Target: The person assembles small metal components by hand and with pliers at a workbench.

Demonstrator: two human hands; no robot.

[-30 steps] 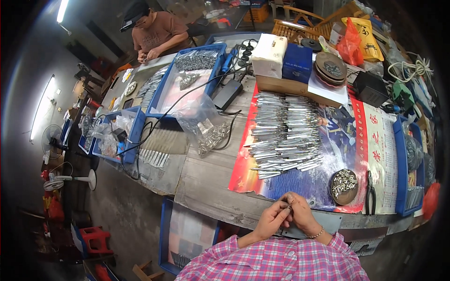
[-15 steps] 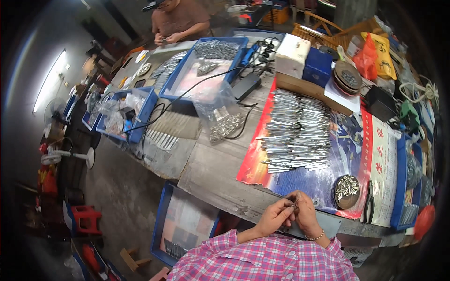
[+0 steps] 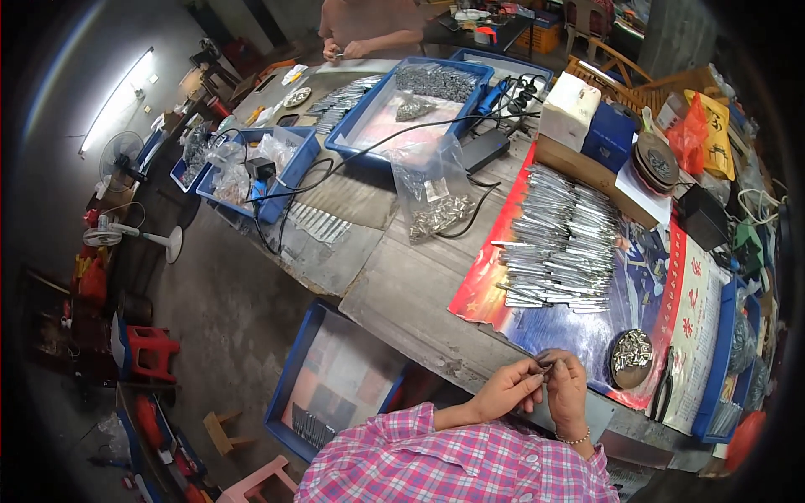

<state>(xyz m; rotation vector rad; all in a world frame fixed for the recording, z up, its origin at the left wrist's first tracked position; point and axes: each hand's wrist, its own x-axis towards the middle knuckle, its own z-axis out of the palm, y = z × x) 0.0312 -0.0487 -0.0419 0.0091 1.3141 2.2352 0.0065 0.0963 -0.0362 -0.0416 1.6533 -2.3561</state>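
My left hand [image 3: 508, 391] and my right hand [image 3: 568, 396] meet just over the front edge of the workbench. Their fingertips are pinched together around something small and dark, mostly hidden by the fingers. Beyond them, rows of slim shiny metal pieces [image 3: 558, 243] are stacked on a printed poster sheet [image 3: 482, 293]. A round dish [image 3: 627, 381] full of small silvery metal fittings [image 3: 631, 350] stands to the right of my hands. Dark-handled pliers [image 3: 663, 392] lie beside that dish.
A clear bag of metal fittings [image 3: 440, 214] and a black cable [image 3: 369, 151] lie mid-bench. Blue trays stand at the far side [image 3: 340, 142], at right [image 3: 713, 415] and below the bench [image 3: 281, 402]. Across the bench, a person [image 3: 373, 25] handles something small.
The view has shifted, so the bench appears farther right and my hands slightly right. Both hands stay together, fingers pinched, with the fingers slightly rearranged.
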